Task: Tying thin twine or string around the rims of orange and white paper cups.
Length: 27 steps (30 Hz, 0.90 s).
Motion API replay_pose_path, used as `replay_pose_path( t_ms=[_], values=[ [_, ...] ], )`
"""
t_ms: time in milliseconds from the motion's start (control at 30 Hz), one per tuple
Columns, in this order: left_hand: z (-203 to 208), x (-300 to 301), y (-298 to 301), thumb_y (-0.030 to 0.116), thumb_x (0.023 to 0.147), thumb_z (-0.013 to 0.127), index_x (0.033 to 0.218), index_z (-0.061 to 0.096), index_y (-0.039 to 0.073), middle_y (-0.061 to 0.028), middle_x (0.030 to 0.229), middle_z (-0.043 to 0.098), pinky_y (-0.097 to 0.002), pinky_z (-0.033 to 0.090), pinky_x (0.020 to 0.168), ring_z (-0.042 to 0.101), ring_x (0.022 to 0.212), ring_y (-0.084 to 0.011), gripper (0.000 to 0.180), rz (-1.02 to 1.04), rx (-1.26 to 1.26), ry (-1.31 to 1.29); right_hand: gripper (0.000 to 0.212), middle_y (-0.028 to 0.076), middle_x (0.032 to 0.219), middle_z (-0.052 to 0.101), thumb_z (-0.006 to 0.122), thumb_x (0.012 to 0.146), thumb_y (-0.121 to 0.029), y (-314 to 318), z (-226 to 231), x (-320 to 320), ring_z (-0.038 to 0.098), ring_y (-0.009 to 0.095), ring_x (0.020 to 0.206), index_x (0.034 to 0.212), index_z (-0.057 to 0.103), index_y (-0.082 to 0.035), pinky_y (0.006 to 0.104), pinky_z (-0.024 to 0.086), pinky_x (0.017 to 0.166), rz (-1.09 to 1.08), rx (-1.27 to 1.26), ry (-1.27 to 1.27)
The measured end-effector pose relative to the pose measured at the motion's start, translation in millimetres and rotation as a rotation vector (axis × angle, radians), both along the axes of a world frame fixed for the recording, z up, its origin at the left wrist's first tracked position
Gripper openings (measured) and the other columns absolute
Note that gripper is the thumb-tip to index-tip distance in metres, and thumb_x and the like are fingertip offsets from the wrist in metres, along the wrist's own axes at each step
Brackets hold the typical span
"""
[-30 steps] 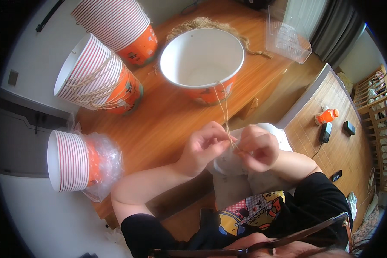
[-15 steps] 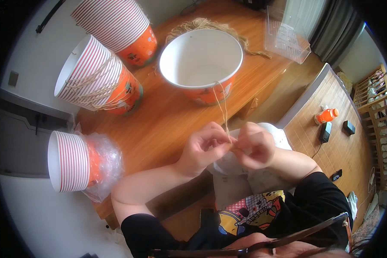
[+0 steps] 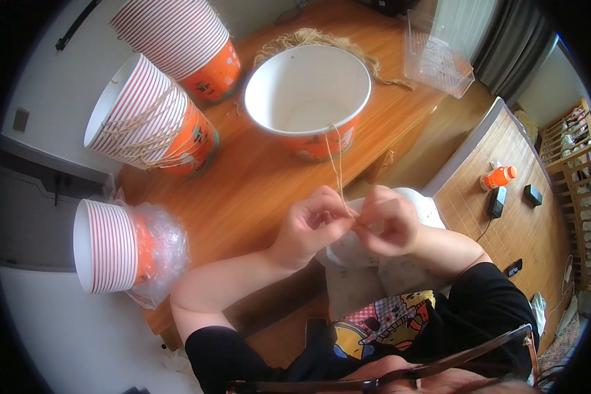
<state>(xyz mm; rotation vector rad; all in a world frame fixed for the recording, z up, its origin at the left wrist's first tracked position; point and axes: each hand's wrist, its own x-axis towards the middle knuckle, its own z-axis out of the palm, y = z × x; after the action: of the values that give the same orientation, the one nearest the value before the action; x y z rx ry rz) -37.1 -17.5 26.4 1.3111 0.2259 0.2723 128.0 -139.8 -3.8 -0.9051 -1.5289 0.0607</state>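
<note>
My left hand [image 3: 312, 226] and my right hand [image 3: 387, 223] meet at the wooden table's [image 3: 256, 190] near edge, fingertips pinched together on a thin tan string [image 3: 335, 167]. The string runs up from my fingers to the rim of a large paper bucket [image 3: 307, 98], white inside and orange outside, which stands upright just beyond my hands. Behind the bucket lies a loose bundle of tan string [image 3: 308, 38].
Three stacks of nested red-striped orange buckets lie at the left: one at the top [image 3: 177, 36], one tied with string [image 3: 148, 125], one in plastic wrap [image 3: 118, 246]. A clear plastic box [image 3: 437, 56] sits at the back right. An orange bottle [image 3: 499, 177] stands on the floor.
My hands have stayed together at the table edge, with only small finger movements on the string. The bucket has not moved.
</note>
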Motion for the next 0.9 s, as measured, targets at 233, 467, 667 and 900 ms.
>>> replay_pose_path(
  t_ms=[233,467,667,900],
  values=[
    [3.3,3.0,-2.4,0.003,0.086,0.066,0.089,0.065,0.007,-0.0008,0.098,0.052,-0.0273,0.041,0.087,0.053,0.094,-0.0103,0.004,-0.024,-0.14,0.015,0.031,0.005,0.077,0.065,0.073,0.072,0.005,0.5,0.7,-3.1,0.061,0.022,0.064,0.096,0.057,-0.006,0.0328,0.043,0.058,0.11,0.008,-0.001],
    [2.3,4.6,-2.5,0.006,0.086,0.067,0.087,0.066,0.007,-0.0002,0.097,0.053,-0.026,0.04,0.084,0.053,0.091,-0.01,0.002,-0.042,-0.247,0.062,0.029,0.005,0.077,0.065,0.072,0.073,0.005,1.6,-1.5,-6.9,0.061,0.022,0.064,0.095,0.057,-0.006,0.0326,0.043,0.059,0.161,0.055,0.042],
    [-2.5,8.6,1.9,0.006,0.088,0.066,0.093,0.068,0.005,-0.0009,0.097,0.053,-0.0264,0.045,0.082,0.054,0.088,-0.0101,0.005,-0.063,-0.392,0.048,0.028,0.004,0.076,0.065,0.07,0.075,0.004,1.8,-4.4,-10.2,0.06,0.023,0.065,0.096,0.057,-0.007,0.0335,0.042,0.059,0.203,0.088,0.042],
    [-7.6,18.5,13.5,0.008,0.088,0.068,0.096,0.072,0.007,0.001,0.091,0.051,-0.0261,0.045,0.078,0.052,0.086,-0.0118,0.009,-0.098,-0.545,0.077,0.026,0.003,0.079,0.065,0.07,0.079,0.0,-0.5,-2.7,-12.2,0.06,0.023,0.068,0.1,0.056,-0.008,0.0352,0.043,0.063,0.283,0.143,-0.021]
  ],
)
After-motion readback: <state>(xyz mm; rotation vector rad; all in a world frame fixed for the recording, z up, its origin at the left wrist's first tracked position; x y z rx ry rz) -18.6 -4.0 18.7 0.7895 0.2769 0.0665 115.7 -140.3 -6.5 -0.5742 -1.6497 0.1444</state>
